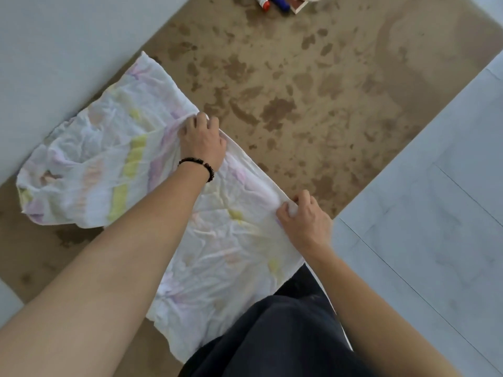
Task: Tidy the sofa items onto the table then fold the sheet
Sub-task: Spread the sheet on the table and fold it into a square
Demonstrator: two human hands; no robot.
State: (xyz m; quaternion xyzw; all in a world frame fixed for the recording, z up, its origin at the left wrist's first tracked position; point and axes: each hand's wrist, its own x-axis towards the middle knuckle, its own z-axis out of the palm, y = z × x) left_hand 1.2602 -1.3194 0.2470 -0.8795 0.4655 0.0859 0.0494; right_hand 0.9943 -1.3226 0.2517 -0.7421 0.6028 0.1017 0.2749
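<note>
I'm looking down on a brown mottled surface [313, 104] with darker blotches. It runs from the near left to the far right. A pale grey surface [54, 63] borders it on the left, and pale floor tiles [435, 186] with thin joint lines border it on the right.

The sheet [109, 164] lies on the brown surface at centre left. It is white and heavily creased, with faded yellow, pink and lilac bands. Its left end is bunched against the pale grey surface, and its near end runs down to my dark trousers [272, 336].

My left hand [202, 140], with a dark bead bracelet [198, 164] at the wrist, has its fingers curled around a gather of cloth on the sheet's far-right edge. My right hand [304, 219] pinches the same edge nearer to me, thumb against curled fingers, with a bit of white cloth showing between them. The hem runs fairly straight between the two hands.

Beyond that edge the brown surface lies open to the far right. A red-capped marker [262, 2], a blue-capped marker [280, 1] and the corner of a small box [298, 6] sit at the far end, well apart from the sheet. The tile border lies just right of my right hand.
</note>
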